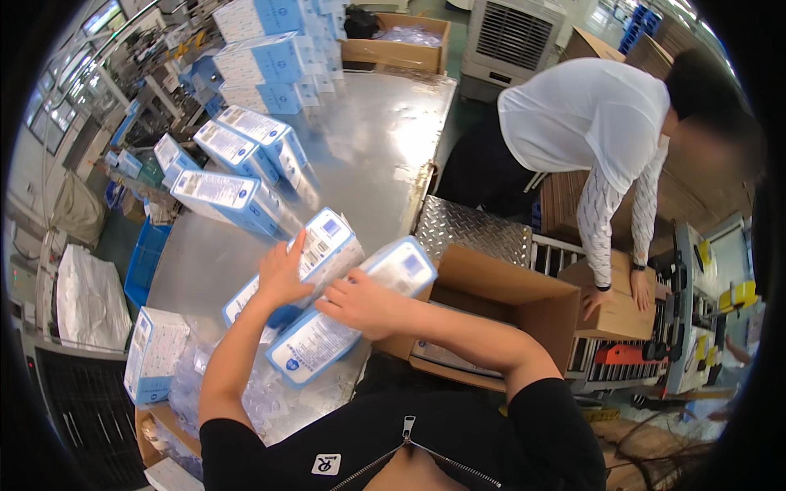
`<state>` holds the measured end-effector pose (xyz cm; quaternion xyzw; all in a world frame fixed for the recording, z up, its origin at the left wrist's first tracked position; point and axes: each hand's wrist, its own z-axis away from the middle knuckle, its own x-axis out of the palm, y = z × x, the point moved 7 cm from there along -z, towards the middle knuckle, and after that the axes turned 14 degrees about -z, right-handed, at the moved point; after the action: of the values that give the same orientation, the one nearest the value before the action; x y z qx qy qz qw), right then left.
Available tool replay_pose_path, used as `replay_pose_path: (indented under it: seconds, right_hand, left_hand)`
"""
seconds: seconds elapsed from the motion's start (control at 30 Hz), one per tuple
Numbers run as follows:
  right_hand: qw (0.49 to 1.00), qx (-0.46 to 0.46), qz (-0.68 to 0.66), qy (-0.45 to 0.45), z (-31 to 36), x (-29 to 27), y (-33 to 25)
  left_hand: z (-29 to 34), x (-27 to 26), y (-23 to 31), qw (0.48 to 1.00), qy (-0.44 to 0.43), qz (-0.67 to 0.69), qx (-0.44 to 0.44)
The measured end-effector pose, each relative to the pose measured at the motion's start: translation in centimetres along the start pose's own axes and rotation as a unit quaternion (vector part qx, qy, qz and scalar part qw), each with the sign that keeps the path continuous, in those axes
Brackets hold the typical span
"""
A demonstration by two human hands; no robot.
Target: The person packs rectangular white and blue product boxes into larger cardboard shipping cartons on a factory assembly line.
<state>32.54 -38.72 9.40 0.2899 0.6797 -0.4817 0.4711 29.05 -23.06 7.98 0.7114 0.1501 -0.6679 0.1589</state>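
Two long blue-and-white cartons lie tilted side by side in front of me, over the near end of the metal table. My left hand (284,274) grips the farther carton (329,245), its thumb reaching toward the gap between the two. On the nearer carton (313,348), my right hand (360,304) is closed around the upper side, fingers pointing left. Just right of these stands an open cardboard box (524,299); a flat pale item (458,355) shows inside it, partly hidden by my right forearm.
More blue-and-white cartons (237,155) stand on the metal table (385,131), with a tall stack (270,61) behind. Clear plastic pieces (254,393) lie near my left arm. At right, a co-worker in white (585,123) leans over a closed cardboard box (618,303) on a roller conveyor.
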Motion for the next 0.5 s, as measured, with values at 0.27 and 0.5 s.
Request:
replay_pose_path:
  seconds: [0.27, 0.5]
  right_hand:
    - [0.468, 0.246, -0.583, 0.617, 45.5, -5.5, 0.3]
    - [0.202, 0.150, -0.436, 0.864, 58.0, 12.1, -1.6]
  left_hand:
    - [1.4, -3.3, 7.2, 0.884, 0.285, 0.192, 0.318]
    - [1.0, -0.7, 19.6, 0.831, 0.115, 0.387, 0.383]
